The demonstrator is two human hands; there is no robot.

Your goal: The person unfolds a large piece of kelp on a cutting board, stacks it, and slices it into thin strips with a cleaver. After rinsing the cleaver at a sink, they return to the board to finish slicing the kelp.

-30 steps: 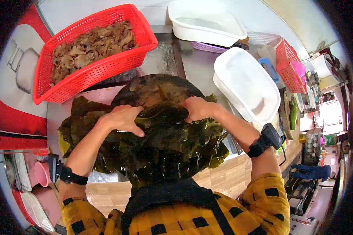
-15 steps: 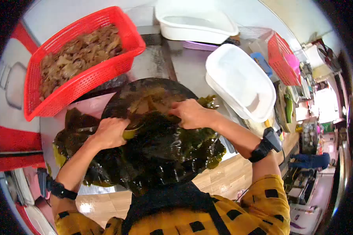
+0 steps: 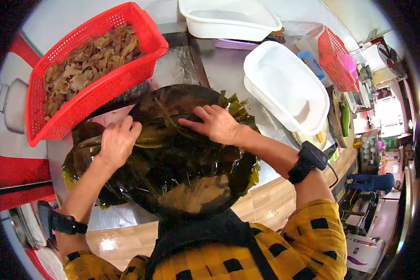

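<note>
Wide, wet, dark green sheets of kelp [image 3: 172,161] lie over a round, dark cutting board [image 3: 196,193]. The board's far rim and a patch near my body show around them. Along the far side the kelp is folded into a thick roll-like ridge. My left hand [image 3: 118,142] is closed on the left part of that fold, fingers curled over it. My right hand [image 3: 215,125] rests at the fold's right part, its fingers apart and thumb stretched to the left. Some kelp hangs past the board on the left and right.
A red perforated basket [image 3: 95,95] of brownish sliced food stands at the back left. Two white tubs [image 3: 287,88] sit at the back and right. Farther right are a red basket [image 3: 336,60] and a green cucumber-like vegetable [image 3: 344,119]. A person [image 3: 371,182] bends over in the background.
The near edge of the kelp has moved away from my body, baring part of the board. My left hand has shifted left, and my right hand's fingers have spread.
</note>
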